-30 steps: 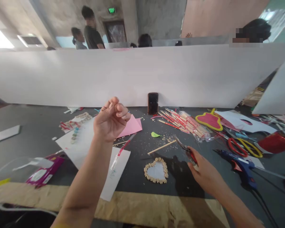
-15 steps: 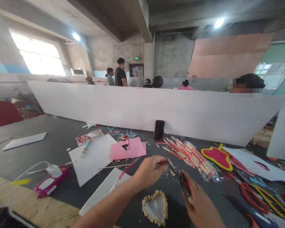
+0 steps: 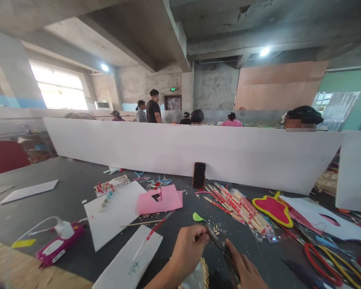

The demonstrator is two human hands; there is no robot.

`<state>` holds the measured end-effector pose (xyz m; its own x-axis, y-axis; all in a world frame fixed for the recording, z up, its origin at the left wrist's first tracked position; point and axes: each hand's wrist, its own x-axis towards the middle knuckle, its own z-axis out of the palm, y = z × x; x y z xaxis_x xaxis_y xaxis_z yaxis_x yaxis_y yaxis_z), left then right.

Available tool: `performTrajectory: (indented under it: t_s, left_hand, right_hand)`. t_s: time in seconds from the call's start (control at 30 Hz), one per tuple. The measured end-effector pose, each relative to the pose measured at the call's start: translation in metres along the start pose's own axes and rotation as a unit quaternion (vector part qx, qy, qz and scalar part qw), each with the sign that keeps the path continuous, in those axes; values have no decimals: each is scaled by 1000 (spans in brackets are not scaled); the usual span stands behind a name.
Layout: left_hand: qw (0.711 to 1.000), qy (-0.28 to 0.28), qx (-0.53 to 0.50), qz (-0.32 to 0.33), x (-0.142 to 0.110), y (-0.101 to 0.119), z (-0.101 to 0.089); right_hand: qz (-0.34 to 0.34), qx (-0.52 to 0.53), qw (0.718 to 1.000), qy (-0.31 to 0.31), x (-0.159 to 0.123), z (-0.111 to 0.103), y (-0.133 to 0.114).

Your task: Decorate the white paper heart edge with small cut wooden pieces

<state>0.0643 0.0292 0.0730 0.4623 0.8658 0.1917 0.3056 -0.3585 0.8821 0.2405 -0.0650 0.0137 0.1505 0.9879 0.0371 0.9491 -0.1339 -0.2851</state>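
Pinching its fingertips together, the left hand [image 3: 188, 249] sits just beside the tip of a pair of red-handled cutters [image 3: 224, 253] (anything between those fingers would be too small to make out). The right hand [image 3: 245, 269] wraps around the cutters' handles and has hold of them, though how far the blades stand open cannot be told. Wood crumbs [image 3: 216, 229] and a green paper scrap [image 3: 198, 217] lie just ahead, with a bag of red-striped sticks [image 3: 239, 210] to the right. A heart of wooden bits [image 3: 205, 273] sits below the hands, partly hidden.
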Motion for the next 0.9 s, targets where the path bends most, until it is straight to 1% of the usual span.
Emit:
performTrajectory:
  t_s: [0.1,0.17,0.27,0.33,0.43,0.5,0.57,0.67,0.8,0.9]
  left_hand:
    - [998,-32,-55,-1,0,-4,0]
    - [994,-59,-95,0,1,-5,-2]
    - [986,-98,-130,-17,2,-4,-5]
    - [985,-109,-132,-37,2,-3,-7]
    - [982,-111,-145,-45,1,-3,-8]
    - [981,-110,-157,-33,0,-5,-8]
    - [978,-118,-164,-49,-1,-8,-8]
    - [976,-123,-168,-69,-3,-13,-6]
    - [981,-109,-152,-52,-4,-15,-3]
    - [987,-89,-125,-41,-4,-16,-1]
  right_hand:
    - [7,-7,1000,-28,0,0,0]
    - [7,-16,999,-33,-1,-1,0]
    - [-12,-9,1000,-18,-4,-4,-4]
    - [-33,7,999,-2,-8,-7,-9]
    - [-43,23,999,13,-14,-14,-20]
    - [-40,23,999,10,-16,-19,-26]
    - [-34,20,999,2,-17,-22,-30]
    - [-18,22,1000,-1,-18,-25,-31]
    - [12,16,1000,8,-20,-25,-30]
    - [11,14,1000,14,-21,-24,-30]
